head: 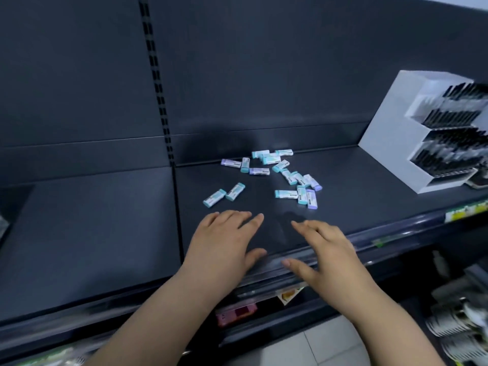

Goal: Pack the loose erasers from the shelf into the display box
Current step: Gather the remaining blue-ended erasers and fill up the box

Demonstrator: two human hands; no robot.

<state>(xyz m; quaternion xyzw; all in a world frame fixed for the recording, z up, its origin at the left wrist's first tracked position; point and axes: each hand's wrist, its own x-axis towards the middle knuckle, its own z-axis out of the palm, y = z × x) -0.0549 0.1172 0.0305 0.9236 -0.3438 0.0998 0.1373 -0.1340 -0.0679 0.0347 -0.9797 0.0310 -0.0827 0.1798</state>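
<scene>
Matte dark shelf [356,186]; boxy sleeved erasers [286,193] loose toward back edge; I see left hand [224,241], right hand [327,249] flat, empty

Cool, even overhead light at a moderate level; the dark matte shelf [105,233] soaks up most of it. Soft broad shadow on the back panel [224,141] behind the erasers [286,194], and a fainter one on the shelf ahead of the right hand [327,249]. Mild glare along the front rail [409,227]. Erasers fairly sharp, print unreadable. Right hand, white stand [390,133] and lower-right goods [454,326] are motion-smeared. Wide-angle lens bows the slotted upright [155,75] and the shelf edge.
</scene>
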